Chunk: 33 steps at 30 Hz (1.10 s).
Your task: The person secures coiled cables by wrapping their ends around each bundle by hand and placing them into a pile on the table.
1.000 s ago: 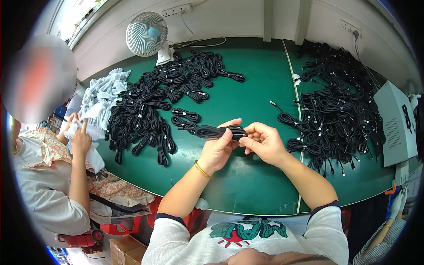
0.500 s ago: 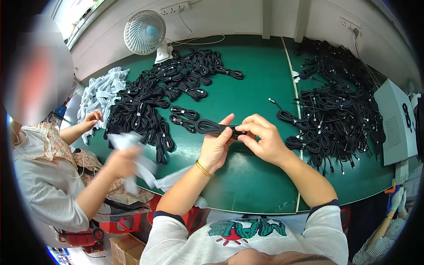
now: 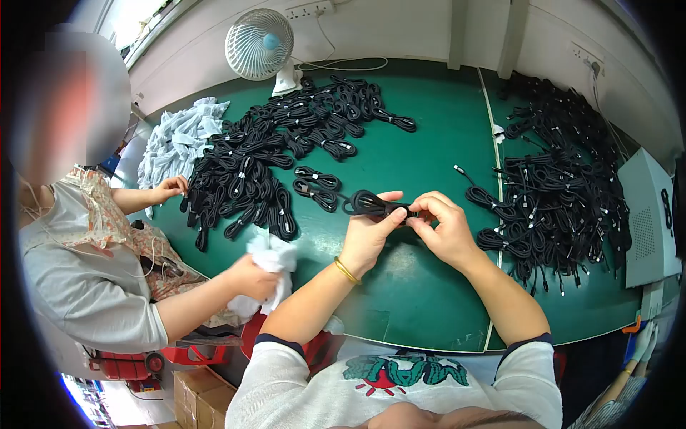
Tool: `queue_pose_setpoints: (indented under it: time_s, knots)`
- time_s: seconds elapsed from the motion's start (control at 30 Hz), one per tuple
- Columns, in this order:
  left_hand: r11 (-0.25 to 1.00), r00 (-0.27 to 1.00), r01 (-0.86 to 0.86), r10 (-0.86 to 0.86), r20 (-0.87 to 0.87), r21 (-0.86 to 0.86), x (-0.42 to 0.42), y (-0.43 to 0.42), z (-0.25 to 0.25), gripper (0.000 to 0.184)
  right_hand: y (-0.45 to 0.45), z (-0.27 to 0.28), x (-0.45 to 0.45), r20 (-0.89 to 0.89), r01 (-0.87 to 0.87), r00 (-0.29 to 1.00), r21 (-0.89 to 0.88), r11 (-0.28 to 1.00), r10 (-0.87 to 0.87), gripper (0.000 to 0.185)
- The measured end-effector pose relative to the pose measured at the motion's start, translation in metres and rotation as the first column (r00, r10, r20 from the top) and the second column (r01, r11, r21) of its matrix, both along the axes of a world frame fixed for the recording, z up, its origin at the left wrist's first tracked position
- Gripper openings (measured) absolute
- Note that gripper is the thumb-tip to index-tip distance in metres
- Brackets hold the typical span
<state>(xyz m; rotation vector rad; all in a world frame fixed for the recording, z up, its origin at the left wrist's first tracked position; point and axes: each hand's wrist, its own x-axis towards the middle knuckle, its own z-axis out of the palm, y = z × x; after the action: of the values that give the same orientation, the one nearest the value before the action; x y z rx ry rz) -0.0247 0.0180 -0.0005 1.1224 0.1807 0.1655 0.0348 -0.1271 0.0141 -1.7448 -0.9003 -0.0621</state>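
Note:
A coiled black cable [image 3: 368, 203] is held above the green table in front of me. My left hand [image 3: 368, 237] is closed around its middle, the thumb on top and the looped end sticking out to the left. My right hand [image 3: 444, 227] pinches the right end of the same coil with thumb and fingers. What lies between those fingertips is too small to make out. Just left of the coil, two bundled black cables [image 3: 316, 187] lie on the table. Nearest to my right hand is a loose pile of black cables [image 3: 550, 193] with metal plugs.
A large heap of bundled cables [image 3: 250, 164] spreads across the left side of the table [image 3: 429, 300]. White cloth-like pieces [image 3: 179, 143] lie beyond it, near a fan [image 3: 261, 46]. A co-worker's hand [image 3: 254, 277] at left grips white material. A grey box [image 3: 647, 214] stands at right.
The view has shifted, so the table appears further right. My hands still hold the cable coil, now turned and more compact. The co-worker's hand with the white material has moved toward the right.

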Motion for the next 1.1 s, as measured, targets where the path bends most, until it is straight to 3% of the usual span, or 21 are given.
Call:
queue_pose_setpoints:
  time_s: [0.1,0.2,0.43,0.5,0.63,0.7,0.73,0.8,0.87,0.93,0.97,1.0,1.03,1.07,1.1]
  knots:
    - [0.999,1.000,0.005,-0.004,0.023,-0.038,0.000,-0.001,0.003,0.039,0.004,0.001,-0.003,-0.010,0.001,1.000,0.031,1.000,0.000,0.016]
    - [0.995,0.997,-0.024,0.017,0.069,0.101,0.000,-0.002,-0.005,0.036,0.005,-0.007,-0.002,-0.142,-0.022,0.989,0.097,0.995,0.036,0.016]
    - [0.947,0.995,-0.017,-0.017,0.103,0.320,0.001,0.001,-0.007,0.035,0.007,-0.007,-0.008,-0.097,-0.020,0.995,0.020,1.000,0.022,0.017]
    - [0.872,0.993,0.040,-0.087,0.074,0.487,0.001,0.007,-0.006,0.037,0.005,-0.008,-0.007,-0.038,-0.028,0.999,-0.011,1.000,0.028,0.017]
    - [0.776,0.977,0.025,-0.152,0.149,0.630,0.002,0.009,0.000,0.039,0.005,-0.004,-0.009,-0.028,-0.020,0.999,-0.032,0.999,0.019,0.018]
    - [0.807,0.978,0.034,-0.149,0.147,0.590,0.004,0.010,-0.003,0.034,0.003,-0.001,-0.007,-0.035,-0.028,0.999,-0.046,0.999,0.026,0.018]
    - [0.847,0.977,0.058,-0.157,0.143,0.529,0.004,0.010,-0.004,0.027,0.003,-0.001,-0.005,0.054,-0.016,0.998,-0.072,0.997,0.020,0.019]
    - [0.796,0.978,0.002,-0.127,0.164,0.605,0.003,0.008,-0.003,0.024,0.001,0.002,-0.002,0.214,0.013,0.977,-0.109,0.994,0.011,0.019]
    - [0.751,0.981,0.014,-0.137,0.136,0.660,0.003,0.013,0.002,0.023,-0.003,0.008,-0.003,0.180,0.027,0.984,-0.163,0.986,0.002,0.020]
    - [0.382,0.944,-0.141,-0.227,0.240,0.914,0.005,0.018,-0.002,0.027,-0.004,0.011,-0.005,0.095,0.006,0.995,-0.200,0.980,0.014,0.017]
    - [0.383,0.944,-0.140,-0.227,0.240,0.913,0.006,0.016,-0.006,0.027,-0.003,0.008,-0.006,-0.245,-0.064,0.969,-0.075,0.995,0.043,0.014]
    - [0.631,0.945,-0.067,-0.209,0.252,0.773,0.007,0.010,-0.010,0.028,-0.002,0.007,-0.006,-0.550,-0.087,0.828,0.067,0.994,0.109,0.012]
    - [0.825,0.948,0.010,-0.188,0.258,0.565,0.007,0.007,-0.008,0.029,0.002,0.018,-0.012,-0.646,-0.094,0.744,0.153,0.984,0.172,0.006]
    - [0.875,0.960,0.157,-0.244,0.137,0.458,0.004,0.008,-0.004,0.031,0.004,0.016,-0.014,-0.679,-0.111,0.699,0.206,0.972,0.224,0.008]
    - [0.932,0.965,0.165,-0.220,0.144,0.321,0.001,0.005,-0.002,0.031,0.007,0.011,-0.014,-0.706,-0.122,0.653,0.260,0.958,0.274,0.009]
